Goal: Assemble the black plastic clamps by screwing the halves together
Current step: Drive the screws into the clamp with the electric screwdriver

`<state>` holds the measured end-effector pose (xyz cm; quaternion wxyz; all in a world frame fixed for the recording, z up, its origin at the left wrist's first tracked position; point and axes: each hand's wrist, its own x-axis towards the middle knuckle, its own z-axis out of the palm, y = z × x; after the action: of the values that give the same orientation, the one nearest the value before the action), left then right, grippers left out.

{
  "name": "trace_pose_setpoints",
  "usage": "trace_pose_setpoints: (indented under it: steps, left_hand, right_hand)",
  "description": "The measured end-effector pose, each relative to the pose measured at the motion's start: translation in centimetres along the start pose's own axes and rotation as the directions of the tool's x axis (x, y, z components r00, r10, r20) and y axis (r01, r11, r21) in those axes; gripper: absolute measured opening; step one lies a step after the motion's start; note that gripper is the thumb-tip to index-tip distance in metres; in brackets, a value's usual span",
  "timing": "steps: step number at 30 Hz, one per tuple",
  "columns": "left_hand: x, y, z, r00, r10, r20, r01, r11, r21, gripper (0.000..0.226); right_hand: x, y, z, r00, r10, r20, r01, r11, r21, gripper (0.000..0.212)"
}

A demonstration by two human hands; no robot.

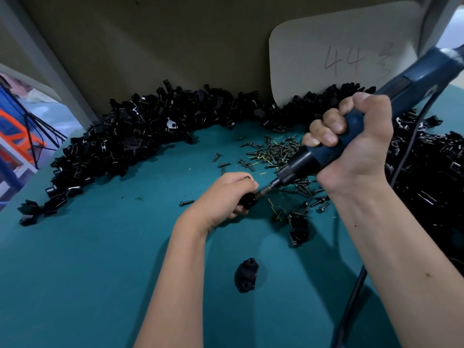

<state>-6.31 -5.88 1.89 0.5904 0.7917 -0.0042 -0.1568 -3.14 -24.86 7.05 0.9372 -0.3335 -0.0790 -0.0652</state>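
While left hand (226,194) clamps fingers round the black clamp (247,200) just above the teal mat (100,259) and right hand (351,144) fists the blue electric screwdriver (326,154): keep bit square in screw, press lightly, stop at seating.

Black clamp (247,200) gripped in the left hand (223,194), screwdriver bit (266,190) pressed into it. A spare clamp half (246,275) lies near on the teal surface (100,247); loose screws (273,151) scattered beyond.
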Motion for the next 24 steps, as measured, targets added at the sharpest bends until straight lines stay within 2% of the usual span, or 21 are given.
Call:
trace_pose_setpoints:
  steps: [5, 14, 18, 21, 24]
  left_hand:
    - [0.2, -0.3, -0.2, 0.999, -0.013, 0.034, 0.014, 0.999, -0.035, 0.012]
    - [-0.5, -0.4, -0.2, 0.958, -0.048, 0.284, 0.099, 0.98, -0.17, 0.025]
    - [-0.7, -0.2, -0.1, 0.922, -0.047, 0.384, 0.134, 0.97, -0.204, 0.018]
    - [-0.5, -0.3, -0.1, 0.936, -0.047, 0.349, 0.117, 0.976, -0.183, 0.021]
    - [0.1, -0.5, 0.0, 0.989, -0.03, 0.143, 0.045, 0.994, -0.1, 0.018]
  right_hand:
    - [0.2, 0.1, -0.6, 0.999, 0.043, 0.027, -0.045, 0.997, 0.057, 0.022]
    - [0.2, -0.5, -1.3, 0.962, 0.1, 0.254, -0.149, 0.972, 0.184, 0.039]
    - [0.1, -0.8, -1.2, 0.945, 0.112, 0.306, -0.19, 0.953, 0.236, 0.049]
    - [-0.1, -0.8, -0.6, 0.968, 0.103, 0.228, -0.15, 0.969, 0.199, 0.048]
    - [-0.3, -0.7, 0.4, 0.995, 0.025, 0.092, -0.027, 0.999, 0.029, 0.041]
